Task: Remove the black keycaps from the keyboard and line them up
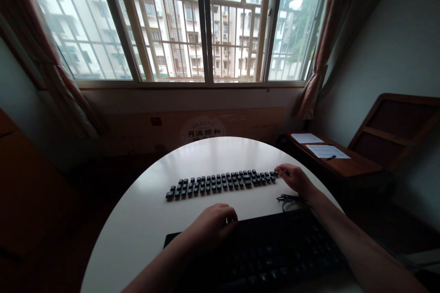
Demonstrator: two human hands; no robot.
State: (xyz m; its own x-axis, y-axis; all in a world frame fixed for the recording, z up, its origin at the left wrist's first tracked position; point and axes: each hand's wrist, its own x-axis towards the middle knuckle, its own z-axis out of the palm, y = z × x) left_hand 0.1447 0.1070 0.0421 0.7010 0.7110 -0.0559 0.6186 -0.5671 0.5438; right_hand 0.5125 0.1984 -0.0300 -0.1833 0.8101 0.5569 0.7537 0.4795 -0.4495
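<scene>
A black keyboard (275, 238) lies on the round white table (137, 219), its near part in deep shadow. My left hand (218, 222) rests over its far edge with the fingers curled; whatever they hold, if anything, is hidden. Beyond it, black keycaps (216, 183) stand in slanting rows across the table. My right hand (292, 177) is at the right end of these rows, fingertips pinched together at a keycap (276, 173). Just below that hand lies a bundled black cable (288, 199), close to the keyboard's far edge.
To the right, a wooden chair (360, 169) carries sheets of paper (328, 151) and a black pen (331, 158). A large cardboard box (165, 128) leans under the barred window (206, 32). Curtains (51, 68) hang at both sides.
</scene>
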